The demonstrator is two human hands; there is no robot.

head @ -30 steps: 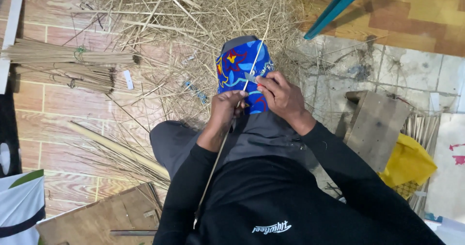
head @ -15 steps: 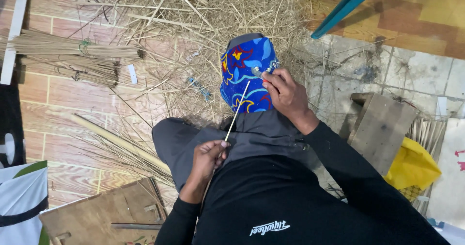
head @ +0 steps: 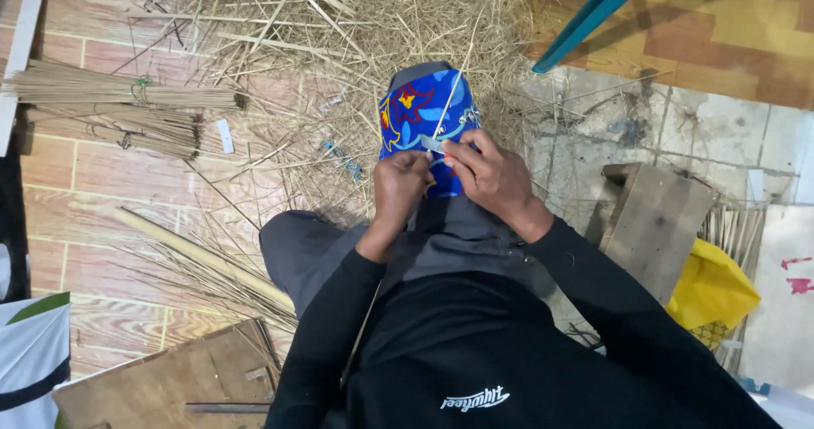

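Note:
I sit with a blue patterned cloth (head: 415,107) draped over my raised knee. My left hand (head: 398,183) pinches a thin pale bamboo strip (head: 447,98) just below the knee. The strip runs up over the cloth and down past my wrist toward my lap. My right hand (head: 487,175) grips a small knife blade (head: 431,144) against the strip, right beside the left fingers. Both hands touch over the cloth.
A heap of straw-like shavings (head: 339,30) covers the floor ahead. Two tied bundles of thin sticks (head: 119,107) lie at left, a long bamboo split (head: 203,255) near my left leg. A wooden block (head: 657,225) and yellow bag (head: 708,289) sit at right; a teal pole (head: 593,13) crosses top right.
My left hand, which had pulled down toward my lap along the strip, has come back up next to my right hand on the knee. The right hand stayed at the blade.

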